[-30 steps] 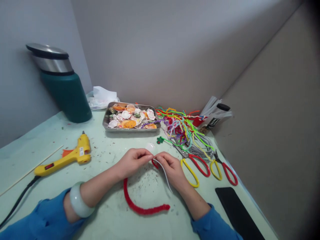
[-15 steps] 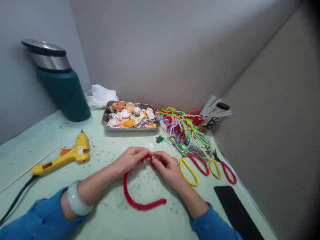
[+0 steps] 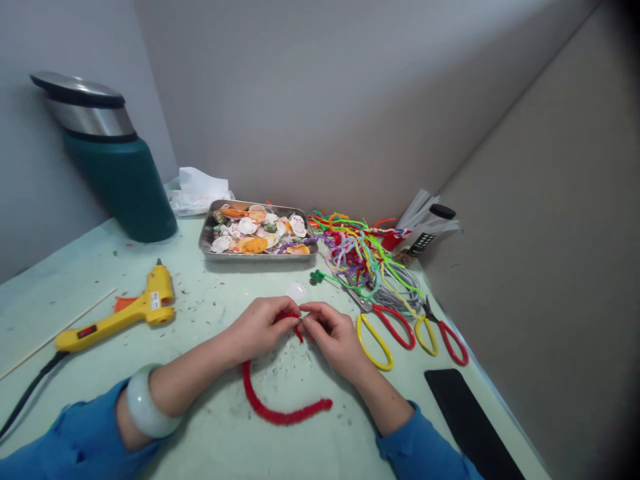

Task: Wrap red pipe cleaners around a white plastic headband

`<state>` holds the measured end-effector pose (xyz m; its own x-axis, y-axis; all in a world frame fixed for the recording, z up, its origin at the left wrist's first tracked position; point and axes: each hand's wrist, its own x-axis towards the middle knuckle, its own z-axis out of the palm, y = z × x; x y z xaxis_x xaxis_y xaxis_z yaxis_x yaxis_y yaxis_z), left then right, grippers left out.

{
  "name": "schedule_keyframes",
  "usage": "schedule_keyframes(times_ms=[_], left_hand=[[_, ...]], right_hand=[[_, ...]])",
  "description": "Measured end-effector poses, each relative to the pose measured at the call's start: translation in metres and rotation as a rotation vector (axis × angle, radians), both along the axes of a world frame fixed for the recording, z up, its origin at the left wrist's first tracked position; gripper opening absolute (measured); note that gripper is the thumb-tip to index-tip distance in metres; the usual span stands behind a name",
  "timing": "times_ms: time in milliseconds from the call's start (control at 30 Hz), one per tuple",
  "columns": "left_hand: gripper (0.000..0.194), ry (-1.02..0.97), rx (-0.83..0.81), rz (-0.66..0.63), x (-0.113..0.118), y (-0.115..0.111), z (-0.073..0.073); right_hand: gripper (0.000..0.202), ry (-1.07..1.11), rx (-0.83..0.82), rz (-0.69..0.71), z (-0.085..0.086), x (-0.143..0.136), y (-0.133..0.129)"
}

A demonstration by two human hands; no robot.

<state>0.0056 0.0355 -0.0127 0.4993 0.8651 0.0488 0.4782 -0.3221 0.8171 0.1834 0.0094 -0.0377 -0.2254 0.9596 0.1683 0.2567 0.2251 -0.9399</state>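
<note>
A fuzzy red pipe cleaner (image 3: 283,418) curves in a wide arc over the pale green table, its free end pointing right. Its upper part is pinched in my left hand (image 3: 263,329), with the fingers closed around it. My right hand (image 3: 333,337) is closed too, its thumb and fingertips meeting the left fingertips at the bent red piece. A short red end hangs down between the two hands. The fingers mostly hide the spot where they meet.
A metal tray (image 3: 260,258) of shells lies behind my hands. Colourful pipe cleaners (image 3: 357,253), two scissors (image 3: 395,327) and a black case (image 3: 467,417) are on the right. A yellow glue gun (image 3: 120,323) and green bottle (image 3: 130,187) stand left.
My fingertips have closed in more tightly around the red pipe cleaner, covering more of its bent upper part. The whole view has shifted slightly, so things appear a little further left.
</note>
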Motion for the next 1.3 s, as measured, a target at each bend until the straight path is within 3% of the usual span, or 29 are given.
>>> schedule_keyframes(times_ms=[167,533,733,833,933,1300], left_hand=[[0.015,0.025,0.044,-0.029,-0.003,0.001,-0.006],[0.018,0.0,0.176,-0.095,0.001,-0.004,0.001],[0.018,-0.019,0.054,-0.028,-0.001,-0.001,-0.004],[0.025,-0.116,-0.041,0.023,-0.002,0.003,-0.007],[0.02,-0.211,-0.097,0.057,-0.003,0.005,-0.008],[0.019,-0.22,-0.266,0.101,0.0,0.003,0.0]], right_hand=[[0.023,0.015,0.012,-0.017,0.0,0.0,-0.001],[0.021,0.05,0.011,0.035,0.003,-0.001,-0.002],[0.023,0.101,-0.041,-0.033,-0.001,0.001,0.001],[0.022,0.153,-0.07,-0.101,-0.002,0.002,0.003],[0.02,0.19,-0.079,-0.129,-0.003,0.002,0.005],[0.017,0.17,-0.082,-0.132,-0.004,0.001,0.004]])
